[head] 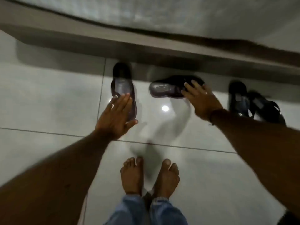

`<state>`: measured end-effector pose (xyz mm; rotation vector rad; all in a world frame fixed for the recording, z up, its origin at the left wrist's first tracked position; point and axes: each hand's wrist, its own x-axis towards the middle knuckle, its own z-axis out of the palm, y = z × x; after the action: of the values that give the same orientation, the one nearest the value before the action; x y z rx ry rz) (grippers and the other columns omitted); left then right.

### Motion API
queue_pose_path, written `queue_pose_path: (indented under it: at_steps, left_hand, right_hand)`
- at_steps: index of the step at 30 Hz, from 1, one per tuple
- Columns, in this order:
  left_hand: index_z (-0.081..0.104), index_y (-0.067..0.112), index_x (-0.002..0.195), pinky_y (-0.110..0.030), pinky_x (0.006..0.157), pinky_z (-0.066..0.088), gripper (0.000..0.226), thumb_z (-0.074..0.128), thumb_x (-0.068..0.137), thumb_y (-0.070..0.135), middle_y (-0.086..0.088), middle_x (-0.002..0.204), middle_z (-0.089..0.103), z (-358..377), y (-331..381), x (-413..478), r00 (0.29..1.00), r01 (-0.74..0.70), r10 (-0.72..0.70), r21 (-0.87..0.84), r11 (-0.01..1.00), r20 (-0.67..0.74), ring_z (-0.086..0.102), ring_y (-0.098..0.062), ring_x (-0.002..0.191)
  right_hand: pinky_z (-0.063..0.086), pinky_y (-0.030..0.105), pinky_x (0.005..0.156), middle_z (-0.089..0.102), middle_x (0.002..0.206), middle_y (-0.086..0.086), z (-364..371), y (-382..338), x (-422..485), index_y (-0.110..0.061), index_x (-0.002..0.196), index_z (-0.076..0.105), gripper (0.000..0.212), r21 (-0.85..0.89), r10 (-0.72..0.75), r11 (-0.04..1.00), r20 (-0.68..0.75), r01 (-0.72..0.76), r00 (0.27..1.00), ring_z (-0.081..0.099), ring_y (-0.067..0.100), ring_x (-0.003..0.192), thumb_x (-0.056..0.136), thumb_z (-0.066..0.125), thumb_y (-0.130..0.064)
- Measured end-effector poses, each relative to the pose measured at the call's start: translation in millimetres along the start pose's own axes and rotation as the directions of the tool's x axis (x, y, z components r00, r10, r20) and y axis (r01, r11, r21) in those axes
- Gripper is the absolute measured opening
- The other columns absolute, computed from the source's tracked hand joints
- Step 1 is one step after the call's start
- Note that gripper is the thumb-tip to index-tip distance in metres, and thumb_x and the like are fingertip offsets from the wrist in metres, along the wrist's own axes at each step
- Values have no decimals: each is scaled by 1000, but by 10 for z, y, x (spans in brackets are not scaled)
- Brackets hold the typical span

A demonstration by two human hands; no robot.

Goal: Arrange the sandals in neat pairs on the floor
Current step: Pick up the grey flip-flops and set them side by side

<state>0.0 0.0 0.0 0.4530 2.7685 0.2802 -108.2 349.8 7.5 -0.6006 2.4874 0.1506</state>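
Glossy pale tile floor, slick-looking w/ a light glare in the middle. Two dark slip-on sandals up by the grey step: left sandal lying lengthwise, toe towards the step; right sandal turned sideways, so def not paired yet. Separate dark pair off to the right, already side by side, touching or nearly.

Left hand spread flat, fingers straight, over the heel end of the left sandal; can't tell if actually touching, too blurry. Right hand fingers splayed, resting on or right at the strap end of the sideways sandal, not closed round it afaict. Bare feet close together below.

Things that could go wrong imo:
- pushing w/ flat palms on shiny tile = sandal skids too far, maybe bumps the step and twists
- rotating the sideways one w/o a proper grip = ends up crooked, or heel/toe reversed vs its mate
- swinging it right = knocks the tidy pair
- leaning forward barefoot on slick tile, bit of a slip risk
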Motion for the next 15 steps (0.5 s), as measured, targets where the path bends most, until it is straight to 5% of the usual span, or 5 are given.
queue_pose_path:
  at_steps: [4, 6, 8, 11, 15]
  left_hand:
    - [10, 9, 167, -57, 128, -4, 136, 54, 70, 93, -17, 176, 7, 267, -529, 543, 990, 115, -115, 8, 993, 77, 5, -35, 162]
    - [1, 19, 167, -63, 124, -9, 152, 62, 53, 99, -10, 177, -1, 337, -692, 747, 966, 201, -210, 77, 977, 153, -3, -34, 162]
    - [-2, 26, 165, -68, 123, -6, 157, 73, 45, 95, -6, 177, -2, 399, -811, 844, 937, 238, -254, 94, 967, 238, -3, -34, 162]
    - [-2, 28, 165, -70, 124, 5, 158, 89, 46, 77, -4, 176, -6, 457, -835, 854, 926, 274, -281, 61, 960, 251, 1, -34, 161]
    - [-3, 29, 165, -69, 124, 17, 156, 95, 49, 65, -3, 176, -10, 469, -708, 797, 928, 262, -255, 11, 965, 270, 12, -39, 159]
  right_hand:
    - [-5, 47, 128, 0, 176, 1, 85, 363, 592, -39, 165, 11, 80, 79, 47, 995, 100, -56, 994, -2, 36, 161, 98, 53, -23]
    - [7, 47, 128, 13, 174, -3, 174, 448, 774, -51, 161, 12, 77, 179, 116, 972, 180, -149, 977, 15, 34, 159, 94, 42, -76]
    - [24, 55, 124, 26, 170, 3, 257, 474, 870, -55, 158, 17, 93, 229, 129, 960, 149, -161, 980, 31, 38, 152, 77, 33, -97]
    - [28, 57, 123, 24, 170, 13, 394, 524, 936, -37, 164, 18, 103, 257, 150, 950, 126, -178, 981, 30, 42, 152, 76, 42, -86]
    - [42, 57, 109, 30, 161, 28, 575, 155, 691, -32, 164, 21, 90, 216, 161, 958, 127, -186, 979, 46, 55, 132, 90, 72, -27]
